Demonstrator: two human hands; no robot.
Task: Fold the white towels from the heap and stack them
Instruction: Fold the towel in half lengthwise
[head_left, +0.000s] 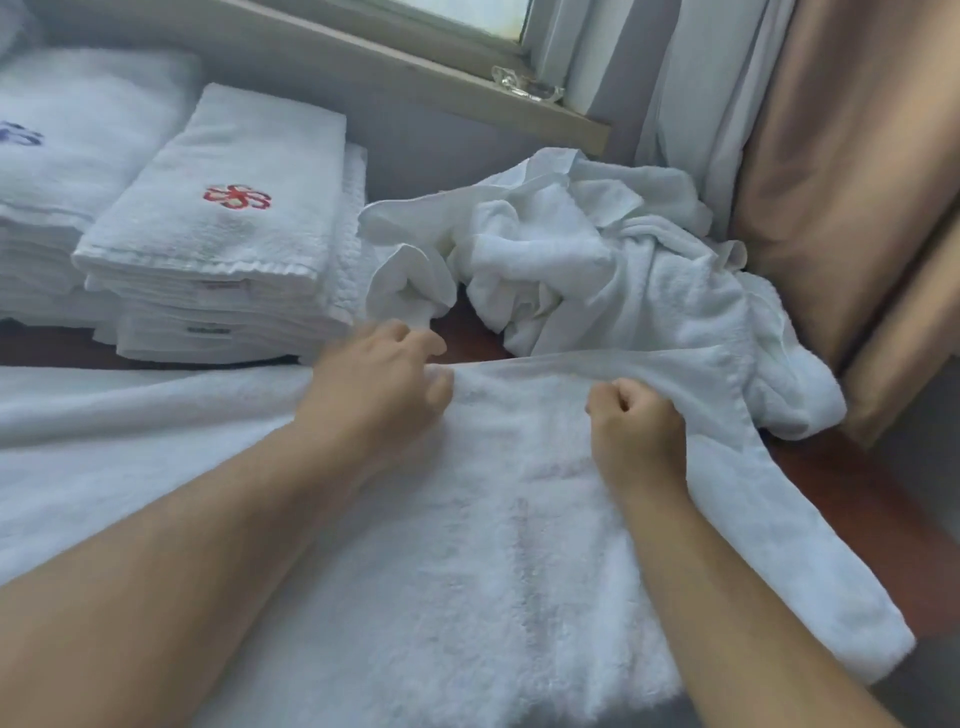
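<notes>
The spread towel (467, 545) lies flat on the reddish tabletop (841, 499). Both forearms stretch across it to its far edge. The left hand (384, 374) has its fingers curled, pinching the hem. The right hand (639, 431) is fisted and grips the same hem, which is raised. Just beyond the towel, touching it, is the crumpled heap (597, 260). Beyond it to the left stands a folded stack (223, 244) with a red emblem. A tan curtain (841, 182) hangs behind the heap.
</notes>
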